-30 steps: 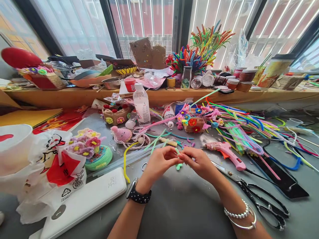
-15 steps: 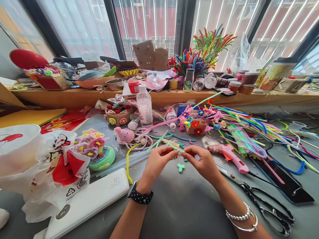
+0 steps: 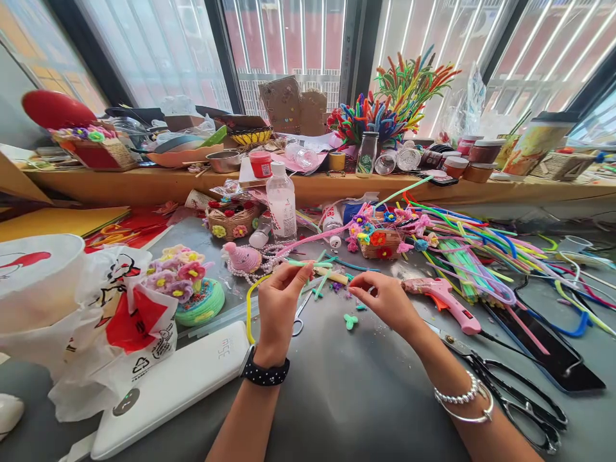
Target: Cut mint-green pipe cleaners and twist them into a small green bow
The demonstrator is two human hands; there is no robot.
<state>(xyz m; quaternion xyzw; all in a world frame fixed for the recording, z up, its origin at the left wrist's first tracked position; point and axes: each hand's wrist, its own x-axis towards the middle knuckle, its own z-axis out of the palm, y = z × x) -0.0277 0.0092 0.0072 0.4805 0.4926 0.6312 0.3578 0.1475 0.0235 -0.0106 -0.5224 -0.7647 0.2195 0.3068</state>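
My left hand, with a dotted black watch strap at its wrist, is closed, thumb against fingers, on a light green pipe cleaner. More green pieces cross just beyond it. My right hand, with silver bracelets on the wrist, is apart from the left. Its thumb and index tips sit close with a narrow gap, and nothing shows between them. Near those tips lies a tool with a wooden handle. A mint three-lobed shape rests on the grey table between my hands. Small scissors lie partly hidden beside my left hand.
To the right are a pink glue gun, large black-handled scissors and a heap of colourful pipe cleaners. A white power bank and a fluffy flower pot stand left. A bottle stands behind.
My hands have separated. The left has drawn back leftward and upward with the green pipe cleaner; the right has let go of it and shifted slightly right. The small scissors now show.
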